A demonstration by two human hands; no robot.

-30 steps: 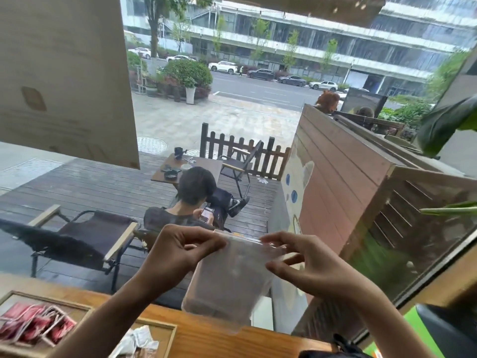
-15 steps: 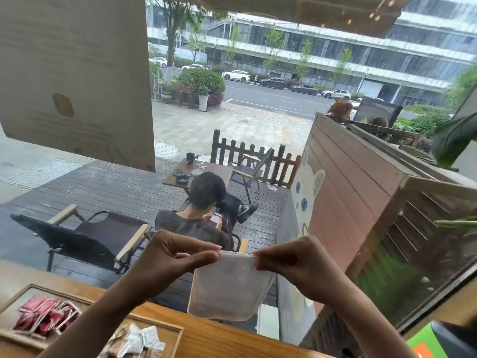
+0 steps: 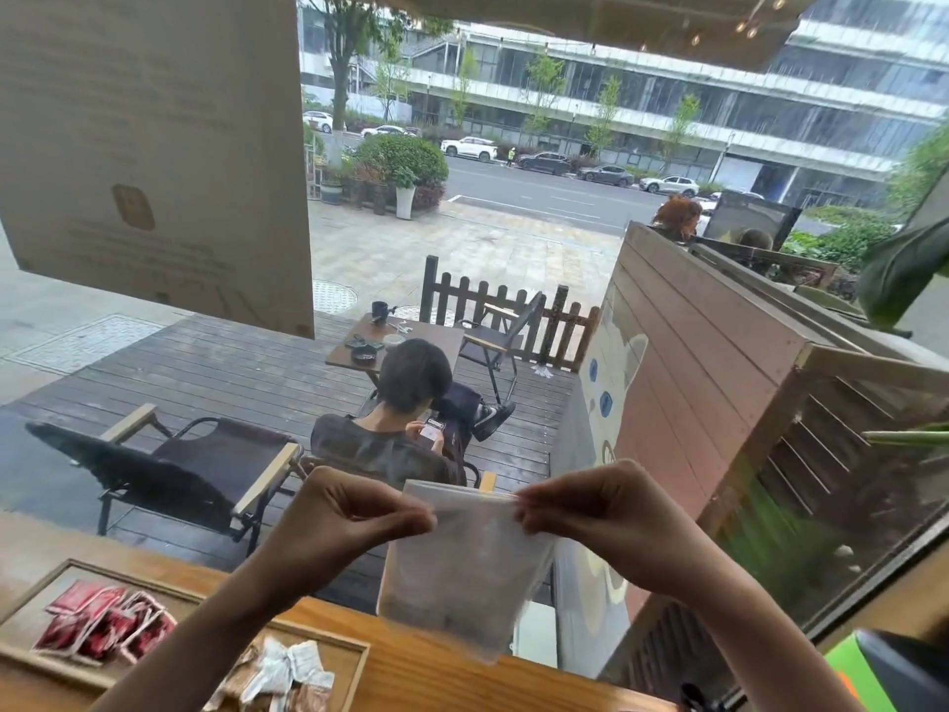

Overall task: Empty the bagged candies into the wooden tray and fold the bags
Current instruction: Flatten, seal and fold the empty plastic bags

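Observation:
A clear, empty-looking plastic bag hangs in the air above the wooden counter. My left hand pinches its top edge at the left, and my right hand pinches the top edge at the right, so the mouth is stretched flat. At the lower left lies the wooden tray. Red candy packets fill its left compartment, and white and brown wrapped candies lie in the compartment beside them.
The wooden counter runs along a large window. Outside sit a person on a deck, chairs and a small table. A green and black object is at the lower right corner.
The bag's mouth, held open a second ago, is now pulled flat and shut between both hands. The view has tilted down, so more of the tray shows.

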